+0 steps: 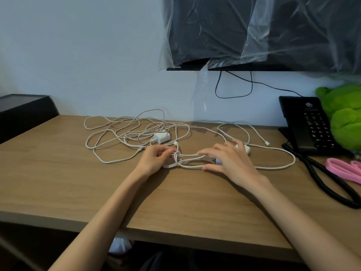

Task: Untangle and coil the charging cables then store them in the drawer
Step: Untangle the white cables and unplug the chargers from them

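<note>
Mid-coiling, prob: left hand (pixel 156 159) pinches bundle (pixel 188 154) at its wrap; right hand (pixel 228 160) flat on it, grip open. Nxt: free the tangle (pixel 125 132).

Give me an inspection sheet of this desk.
Surface: wooden desk, light brown top.
Job's things: tangled white cables, charger among them; drawer not seen.
Clutter: phone, pink bands, green plush.
Hands: left hand pinches a half-wrapped bundle; right hand rests on it, fingers straight.
Cables: black cord hangs below the screen; coiled phone cord.
Surroundings: plastic-wrapped screen, black box.
</note>
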